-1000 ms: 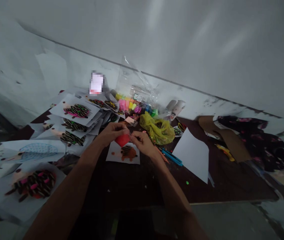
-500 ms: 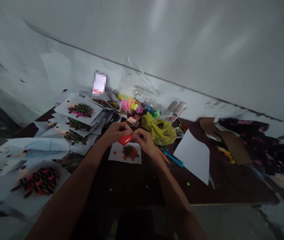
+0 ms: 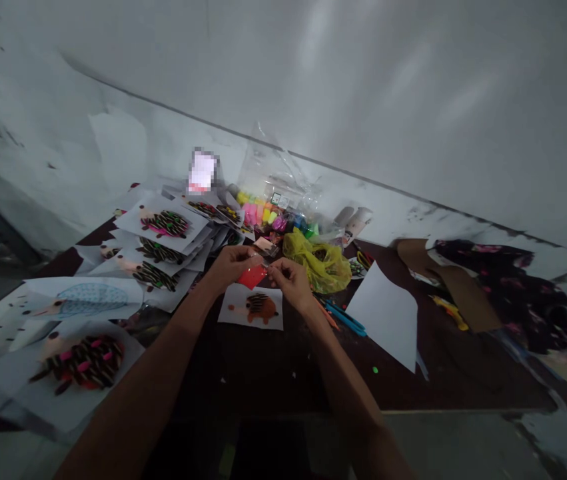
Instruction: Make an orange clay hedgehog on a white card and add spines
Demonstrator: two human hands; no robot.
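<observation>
My left hand [image 3: 237,263] grips a small, shiny red packet [image 3: 252,276], which looks like clear plastic with something red inside. The fingers of my right hand [image 3: 288,280] are pinched together at the packet's right edge; whether they hold its film or a tiny piece cannot be made out. Just below both hands a white paper card [image 3: 228,312] lies on the dark table. On it is an orange hedgehog figure [image 3: 262,307] with dark striped spines on its upper left part and a round orange nose.
Left are stacked hedgehog pictures [image 3: 166,223]. Behind my hands sit bagged coloured clay packs [image 3: 263,213] and a yellow plastic bag [image 3: 326,267]. To the right lie blue scissors [image 3: 346,319], white paper [image 3: 388,313], a yellow cutter [image 3: 450,312] and dark floral cloth [image 3: 528,293]. A blurred phone-like screen [image 3: 203,170] leans on the wall.
My right fingers have shifted slightly right from the packet's middle to its edge, and more of the red packet shows. The whole view has moved a little.
</observation>
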